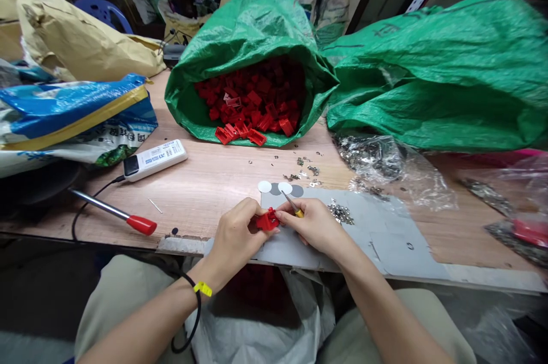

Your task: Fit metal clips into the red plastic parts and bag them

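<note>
My left hand (234,234) is closed around a small red plastic part (268,220) held over the front edge of the wooden table (205,181). My right hand (312,224) is closed too, its fingertips pressing on that part's right side while it grips a thin tool with a yellow handle (293,206) that points up and away. Both hands rest above a grey card sheet (385,233). A small heap of tiny metal pieces (340,213) lies just right of my right hand.
An open green sack (240,39) full of red parts (257,98) stands behind, beside a second green sack (440,67). A red-handled screwdriver (115,213), a white remote-like device (154,159) and blue-white bags (72,118) lie left. Clear bags of metal bits (385,167) sit right; a white bag (265,318) hangs below.
</note>
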The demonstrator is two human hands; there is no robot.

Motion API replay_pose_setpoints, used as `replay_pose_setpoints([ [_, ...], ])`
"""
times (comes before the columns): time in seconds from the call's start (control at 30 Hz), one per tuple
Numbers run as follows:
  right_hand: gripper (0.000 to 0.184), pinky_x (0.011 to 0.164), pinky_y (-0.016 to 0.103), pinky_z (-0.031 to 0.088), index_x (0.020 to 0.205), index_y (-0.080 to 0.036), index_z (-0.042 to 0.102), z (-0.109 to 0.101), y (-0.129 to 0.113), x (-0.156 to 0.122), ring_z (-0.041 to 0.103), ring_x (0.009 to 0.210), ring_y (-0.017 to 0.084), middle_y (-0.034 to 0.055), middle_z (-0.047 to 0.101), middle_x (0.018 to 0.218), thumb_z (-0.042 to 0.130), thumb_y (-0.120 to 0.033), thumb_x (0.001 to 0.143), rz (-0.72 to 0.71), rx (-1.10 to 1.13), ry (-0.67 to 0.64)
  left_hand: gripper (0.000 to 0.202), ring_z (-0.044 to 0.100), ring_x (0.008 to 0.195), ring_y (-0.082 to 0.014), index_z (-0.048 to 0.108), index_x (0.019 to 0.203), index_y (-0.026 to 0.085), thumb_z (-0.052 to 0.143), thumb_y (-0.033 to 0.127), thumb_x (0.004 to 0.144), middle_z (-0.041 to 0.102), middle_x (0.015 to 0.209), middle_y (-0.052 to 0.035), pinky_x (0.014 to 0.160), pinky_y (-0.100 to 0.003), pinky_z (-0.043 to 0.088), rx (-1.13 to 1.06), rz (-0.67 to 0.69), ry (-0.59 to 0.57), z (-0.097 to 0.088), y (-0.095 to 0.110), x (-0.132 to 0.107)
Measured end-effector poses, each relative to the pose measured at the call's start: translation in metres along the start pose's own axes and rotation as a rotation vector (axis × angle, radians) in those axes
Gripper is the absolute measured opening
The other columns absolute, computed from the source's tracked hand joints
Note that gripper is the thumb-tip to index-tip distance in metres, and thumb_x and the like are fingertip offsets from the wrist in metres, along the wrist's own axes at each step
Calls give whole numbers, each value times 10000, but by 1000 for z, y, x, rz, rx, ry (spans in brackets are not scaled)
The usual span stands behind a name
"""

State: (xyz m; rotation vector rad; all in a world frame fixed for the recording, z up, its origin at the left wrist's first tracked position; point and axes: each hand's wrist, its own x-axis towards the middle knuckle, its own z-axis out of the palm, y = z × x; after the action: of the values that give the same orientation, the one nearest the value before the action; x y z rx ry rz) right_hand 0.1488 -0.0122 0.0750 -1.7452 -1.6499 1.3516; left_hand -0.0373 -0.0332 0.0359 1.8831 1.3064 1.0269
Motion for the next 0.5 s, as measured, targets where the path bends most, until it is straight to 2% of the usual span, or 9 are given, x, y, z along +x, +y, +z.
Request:
replay_pose_setpoints([
  [0.1, 263, 443, 239, 330, 938, -170, 718, -6, 3, -3, 448, 454, 104, -1, 650, 675, 615, -403, 869, -75, -22, -48, 223, 574, 712, -146, 559, 810, 199, 775, 248, 798, 610, 791, 8, 638, -252, 435, -15, -20, 4, 1, -1, 0],
  [0.2, 294, 566, 236, 425, 1056, -194, 657, -20, 7, -8, 542, 645, 133, 28, 675, 897, 565, -442, 928, -217, -57, -68, 209, 623, 756, -163, 594, 879, 203, 778, 268, 804, 661, 843, -8, 683, -265, 485, -61, -54, -2, 1, -3, 1],
  [0.27, 293, 574, 229, 428, 1065, -207, 639, -30, 10, -11, 533, 648, 131, 17, 651, 870, 516, -452, 963, -253, -86, -121, 204, 653, 788, -172, 618, 925, 209, 778, 258, 808, 690, 878, -14, 723, -275, 513, -97, -74, -17, 1, -3, 1],
  [0.33, 300, 503, 219, 391, 1041, -211, 656, -37, 13, -12, 483, 540, 111, -9, 611, 761, 492, -453, 974, -225, -100, -211, 208, 671, 823, -177, 639, 971, 217, 774, 242, 815, 709, 917, -17, 760, -282, 529, -112, -82, -36, 0, -2, 2],
  [0.4, 315, 440, 213, 355, 1033, -209, 682, -39, 17, -11, 442, 457, 97, -30, 560, 671, 496, -454, 969, -179, -82, -273, 220, 679, 847, -178, 652, 1002, 225, 771, 229, 818, 718, 942, -14, 782, -283, 536, -108, -77, -47, -1, -1, 2],
  [0.5, 344, 409, 204, 356, 1038, -196, 712, -36, 20, -8, 456, 432, 91, -28, 546, 655, 505, -460, 962, -144, -23, -297, 232, 686, 865, -176, 660, 1026, 232, 769, 226, 822, 726, 963, -7, 798, -280, 537, -101, -62, -52, -2, 1, 2],
])
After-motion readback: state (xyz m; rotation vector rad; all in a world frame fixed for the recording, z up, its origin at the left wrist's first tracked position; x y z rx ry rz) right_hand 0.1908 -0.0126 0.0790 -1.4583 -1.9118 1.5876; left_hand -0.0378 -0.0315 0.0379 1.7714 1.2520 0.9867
